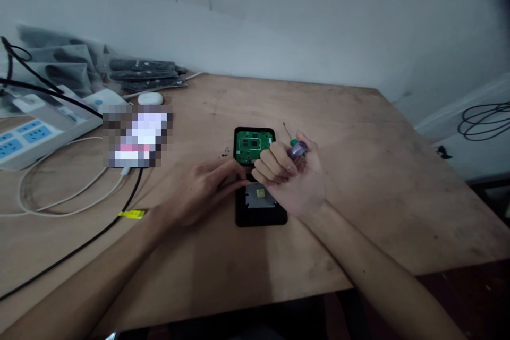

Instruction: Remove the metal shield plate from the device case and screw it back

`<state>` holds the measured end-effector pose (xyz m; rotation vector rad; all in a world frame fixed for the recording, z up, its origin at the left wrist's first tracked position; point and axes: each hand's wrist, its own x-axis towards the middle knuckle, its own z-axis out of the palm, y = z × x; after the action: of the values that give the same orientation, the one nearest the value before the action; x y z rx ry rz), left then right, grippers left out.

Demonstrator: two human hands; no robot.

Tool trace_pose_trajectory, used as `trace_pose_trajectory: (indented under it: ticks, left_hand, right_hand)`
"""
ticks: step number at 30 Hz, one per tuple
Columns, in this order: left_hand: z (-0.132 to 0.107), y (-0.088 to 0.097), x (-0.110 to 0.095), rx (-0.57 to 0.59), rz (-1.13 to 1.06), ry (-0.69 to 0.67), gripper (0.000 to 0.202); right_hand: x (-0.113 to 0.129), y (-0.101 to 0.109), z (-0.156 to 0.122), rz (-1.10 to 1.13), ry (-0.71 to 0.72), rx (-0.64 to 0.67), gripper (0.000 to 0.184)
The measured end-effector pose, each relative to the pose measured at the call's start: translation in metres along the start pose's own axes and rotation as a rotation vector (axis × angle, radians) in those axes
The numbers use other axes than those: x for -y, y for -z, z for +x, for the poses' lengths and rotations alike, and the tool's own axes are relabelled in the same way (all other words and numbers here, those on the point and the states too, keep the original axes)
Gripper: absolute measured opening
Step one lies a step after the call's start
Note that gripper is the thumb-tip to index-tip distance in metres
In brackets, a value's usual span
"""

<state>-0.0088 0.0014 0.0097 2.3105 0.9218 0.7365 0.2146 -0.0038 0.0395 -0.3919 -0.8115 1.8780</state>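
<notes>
A green circuit board (251, 143) sits in a black plastic housing. Nearer to me lies a black cover (261, 218) with a metal plate (255, 202) and a small yellowish pad (260, 193) on it. My left hand (211, 186) is closed, its fingertips pressed together where housing and cover meet; what they pinch is hidden. My right hand (295, 175) is curled, palm up, around a screwdriver with a purple handle (297, 151); its tip is hidden. Behind that hand shows a second screwdriver's thin shaft (287, 129) and green handle. Several tiny screws (226, 152) lie left of the housing.
A phone (139, 135), its screen blurred out, rests at left with a white cable plugged in. Beyond are a white earbud case (150, 99), a power strip (43, 130) and plastic-wrapped items (143, 73). A black cable (91, 240) with a yellow tag crosses the wooden table (378, 170).
</notes>
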Motion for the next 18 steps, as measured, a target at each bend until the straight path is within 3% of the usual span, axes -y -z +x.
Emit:
trace_pose_trajectory:
  ticks: [4,7,13,18]
  left_hand:
    - [0.000,-0.001,0.000,-0.265,0.202,0.067,0.013]
    - [0.000,-0.003,0.000,-0.371,0.313,0.119,0.012]
    - [0.000,-0.003,-0.002,-0.438,0.312,0.177,0.010]
    - [0.000,-0.002,-0.005,-0.434,0.323,0.148,0.009]
  right_hand:
    - [-0.001,0.000,0.001,-0.061,0.032,-0.024,0.077]
    - [-0.002,-0.001,0.002,-0.112,0.068,-0.047,0.076]
    - [-0.006,0.001,0.004,-0.173,0.098,-0.083,0.075]
    - [-0.014,0.002,0.005,-0.223,0.124,-0.049,0.073]
